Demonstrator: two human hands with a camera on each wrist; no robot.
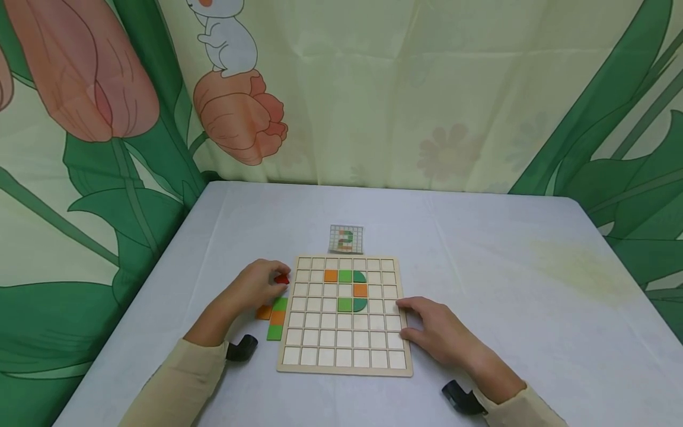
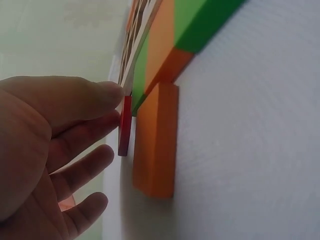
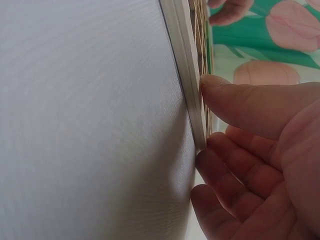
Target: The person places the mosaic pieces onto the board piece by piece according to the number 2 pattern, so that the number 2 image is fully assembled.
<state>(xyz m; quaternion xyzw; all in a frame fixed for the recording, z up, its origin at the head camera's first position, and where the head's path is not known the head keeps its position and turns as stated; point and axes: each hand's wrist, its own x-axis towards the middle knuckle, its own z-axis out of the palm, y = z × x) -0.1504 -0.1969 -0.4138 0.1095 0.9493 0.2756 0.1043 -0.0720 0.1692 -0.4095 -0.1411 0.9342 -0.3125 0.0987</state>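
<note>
The left hand (image 1: 260,286) reaches in with its wrist bent toward the board, its grip clamped on a small red piece (image 1: 281,279) between thumb and fingertips, just off the left edge of the wooden grid board (image 1: 344,338). The right hand (image 1: 434,329) lies at the opposite edge, thumb and forefinger spread apart and touching the rim. On the bench (image 1: 507,255), a row of green and orange tiles (image 1: 277,318) and a separate orange tile (image 1: 264,312) crowd the space below the left hand, while a pattern card (image 1: 346,239) lies just beyond the board's far edge
</note>
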